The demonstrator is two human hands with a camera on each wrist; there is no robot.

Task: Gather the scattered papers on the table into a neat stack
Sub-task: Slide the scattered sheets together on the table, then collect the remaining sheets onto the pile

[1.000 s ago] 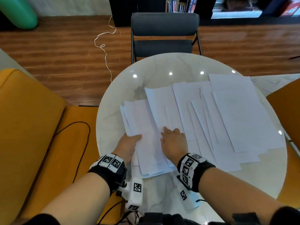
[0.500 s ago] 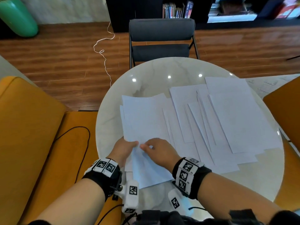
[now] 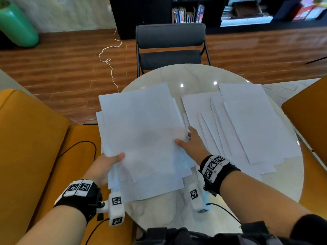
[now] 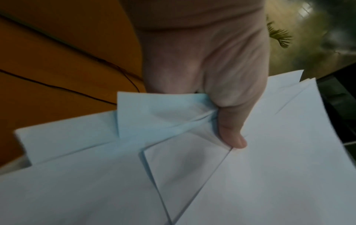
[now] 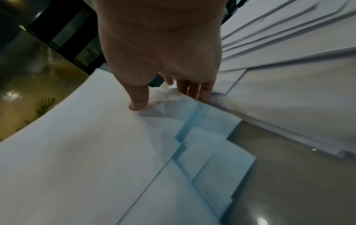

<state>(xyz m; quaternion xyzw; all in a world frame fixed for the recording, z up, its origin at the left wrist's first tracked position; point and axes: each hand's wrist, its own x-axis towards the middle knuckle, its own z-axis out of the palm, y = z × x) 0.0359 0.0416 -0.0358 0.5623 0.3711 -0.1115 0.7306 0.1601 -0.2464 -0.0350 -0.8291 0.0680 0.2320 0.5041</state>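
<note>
Bundle of thin white paper sheets raised off the round, glossy, grey-veined marble tabletop, corners fanned and uneven, edges out of line. Left hand at the bundle's near-left corner, grip closed on the sheets: thumb pressed on top, paper creased and bunched beneath it, fingers hidden under the pile. Right hand at the bundle's right edge, thumb laid on the top sheet, straight fingers slipped below the edge; grip narrow, pinching that edge lightly between thumb and fingers. Lower sheets showing faintly blue in both wrist views, stepped like a staircase toward the wrists.

Just right of the right-hand grip, a second spread of flat white sheets lying overlapped on the tabletop, long edges slanting, some folded or ridged into narrow raised creases. Beyond both grips, a dark grey padded chair with a thin metal frame on brown wood-plank flooring, a looped white cord trailing across it. Left of the left-hand grip, mustard-yellow upholstered seating crossed by a thin black cable. Black bands with square-patterned white tags around both wrists.
</note>
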